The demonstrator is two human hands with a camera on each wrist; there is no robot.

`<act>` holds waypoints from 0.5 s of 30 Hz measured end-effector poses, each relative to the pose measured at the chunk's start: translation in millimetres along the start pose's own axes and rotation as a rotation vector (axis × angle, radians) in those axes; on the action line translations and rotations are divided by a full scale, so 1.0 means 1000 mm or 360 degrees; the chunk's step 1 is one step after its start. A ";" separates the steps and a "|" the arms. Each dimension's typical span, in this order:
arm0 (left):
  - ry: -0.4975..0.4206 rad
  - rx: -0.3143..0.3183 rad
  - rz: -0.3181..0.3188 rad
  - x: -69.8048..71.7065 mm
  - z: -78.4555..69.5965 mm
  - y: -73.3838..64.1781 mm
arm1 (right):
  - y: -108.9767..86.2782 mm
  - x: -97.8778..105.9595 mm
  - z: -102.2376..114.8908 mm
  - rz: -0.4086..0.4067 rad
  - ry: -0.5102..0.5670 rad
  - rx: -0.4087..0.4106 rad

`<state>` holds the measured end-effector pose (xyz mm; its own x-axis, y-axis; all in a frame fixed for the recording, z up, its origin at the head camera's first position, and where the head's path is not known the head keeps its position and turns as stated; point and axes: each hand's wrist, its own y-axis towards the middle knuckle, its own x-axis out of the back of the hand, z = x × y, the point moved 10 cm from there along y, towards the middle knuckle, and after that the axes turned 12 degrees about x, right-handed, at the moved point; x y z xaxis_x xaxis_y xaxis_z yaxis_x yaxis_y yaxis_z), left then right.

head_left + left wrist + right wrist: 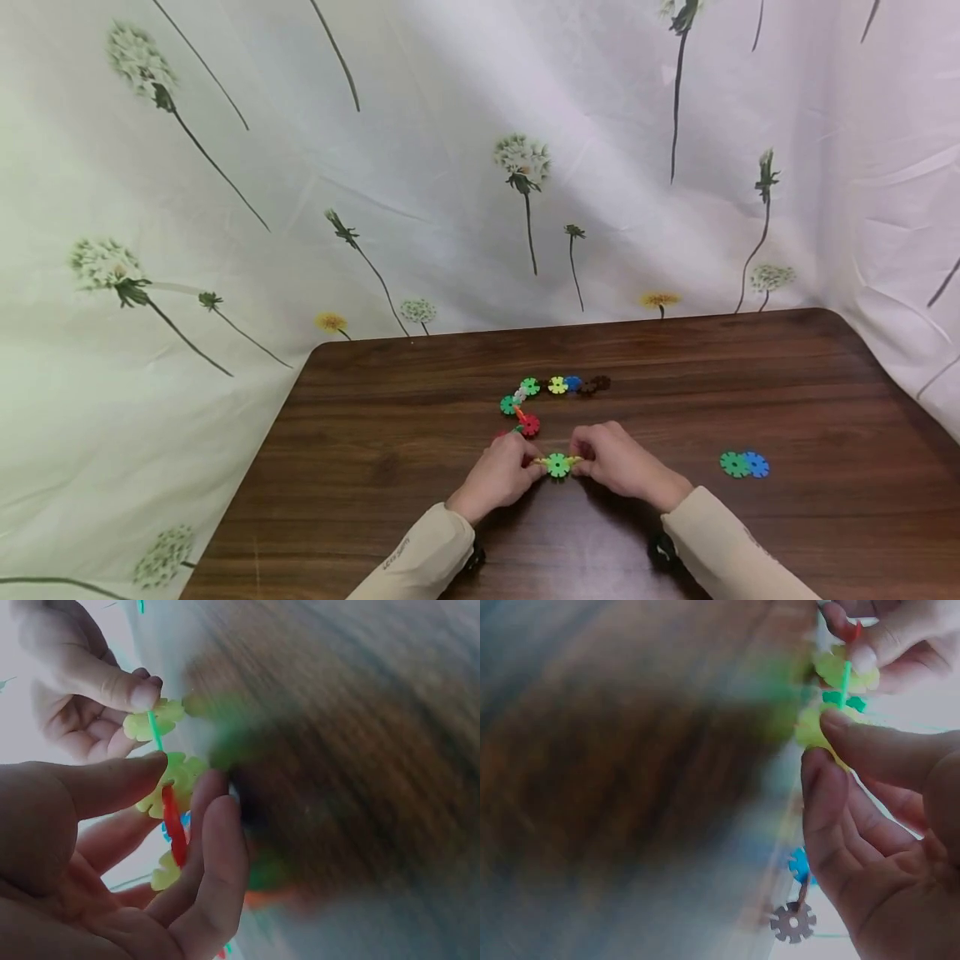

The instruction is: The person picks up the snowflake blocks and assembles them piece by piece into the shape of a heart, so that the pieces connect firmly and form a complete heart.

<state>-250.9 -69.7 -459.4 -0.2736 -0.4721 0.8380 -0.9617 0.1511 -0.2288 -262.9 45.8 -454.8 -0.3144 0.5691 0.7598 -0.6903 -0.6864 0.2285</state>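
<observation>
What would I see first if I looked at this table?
Probably the two hands, the left hand and the right hand, meeting at the near middle of the brown table and pinching a green flower-shaped disc with yellow pieces on both sides. Just behind them a chain of colourful discs curves across the wood, and a green and blue pair lies alone to the right.

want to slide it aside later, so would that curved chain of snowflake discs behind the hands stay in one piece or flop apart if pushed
The curved chain is many small discs slotted edge to edge, so it would probably bend at the joints rather than move stiffly. The pieces look like thin plastic, so likely light and easy to slide on the smooth wooden table. A push at one end might pop a joint loose.
</observation>
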 end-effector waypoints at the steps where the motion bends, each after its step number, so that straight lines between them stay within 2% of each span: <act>1: 0.0015 0.0001 -0.0009 0.000 0.000 0.000 | -0.001 0.002 -0.001 0.0001 0.0010 -0.0007; 9: 0.0083 -0.0004 -0.0087 0.005 0.002 -0.004 | -0.020 0.037 -0.020 0.0060 0.0070 -0.0101; 15: 0.0091 0.0022 -0.0118 0.007 0.004 -0.004 | -0.044 0.060 -0.032 0.0168 0.0142 -0.0040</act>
<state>-248.9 -76.6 -454.8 -0.2003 -0.4309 0.8799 -0.9796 0.1052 -0.1714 -271.6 124.4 -438.8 -0.4419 0.5329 0.7216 -0.6662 -0.7337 0.1339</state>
